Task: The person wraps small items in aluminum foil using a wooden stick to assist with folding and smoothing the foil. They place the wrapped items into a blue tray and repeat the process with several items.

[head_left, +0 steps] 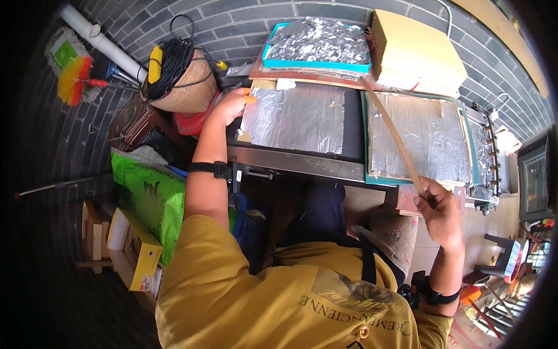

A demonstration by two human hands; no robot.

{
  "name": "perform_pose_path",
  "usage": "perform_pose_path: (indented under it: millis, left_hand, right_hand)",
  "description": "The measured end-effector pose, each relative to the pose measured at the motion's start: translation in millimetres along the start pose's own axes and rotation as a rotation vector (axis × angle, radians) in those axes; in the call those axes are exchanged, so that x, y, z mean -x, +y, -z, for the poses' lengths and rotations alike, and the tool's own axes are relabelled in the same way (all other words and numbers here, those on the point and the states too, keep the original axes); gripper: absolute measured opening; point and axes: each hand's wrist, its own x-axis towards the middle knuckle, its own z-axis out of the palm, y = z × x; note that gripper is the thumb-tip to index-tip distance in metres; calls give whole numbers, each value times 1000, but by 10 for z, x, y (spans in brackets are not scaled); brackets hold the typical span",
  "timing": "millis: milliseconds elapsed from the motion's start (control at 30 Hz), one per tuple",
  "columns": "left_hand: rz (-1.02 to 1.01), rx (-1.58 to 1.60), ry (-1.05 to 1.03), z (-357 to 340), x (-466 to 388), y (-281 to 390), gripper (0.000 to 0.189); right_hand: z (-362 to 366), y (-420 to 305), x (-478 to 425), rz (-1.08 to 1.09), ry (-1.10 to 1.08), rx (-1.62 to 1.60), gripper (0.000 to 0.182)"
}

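My right hand (440, 209) grips the near end of a long thin wooden stick (394, 133). The stick slants away over a stack of foil-covered sheets (414, 139) lying on a green board (364, 131). At the far left corner of a silver foil sheet (296, 118) is my left hand (233, 104), with orange covers on its fingertips. Those fingertips touch the sheet's edge; whether they pinch it is hidden. The foil sheet rests on a dark textured surface (354, 122) of a metal-edged bench (301, 161).
Behind the sheets stands a turquoise tray (322, 65) heaped with silver foil scraps. A thick yellowish block (418, 48) is to its right. On the left are a basket (192, 87) with coiled black cable, a green bag (148, 192) and a yellow box (146, 257).
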Motion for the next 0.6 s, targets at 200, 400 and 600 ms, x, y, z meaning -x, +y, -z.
perform_pose_path:
  millis: [200,400,600]
  left_hand:
    - [10,3,25,17,138,18,39]
    - [-7,-130,161,107,426,-133,48]
    - [-110,-189,284,163,770,-382,48]
  right_hand:
    - [-284,-67,-88,69,-161,117,35]
    - [-404,-106,-156,138,-260,173,34]
    - [-551,-219,-236,231,-385,198,36]
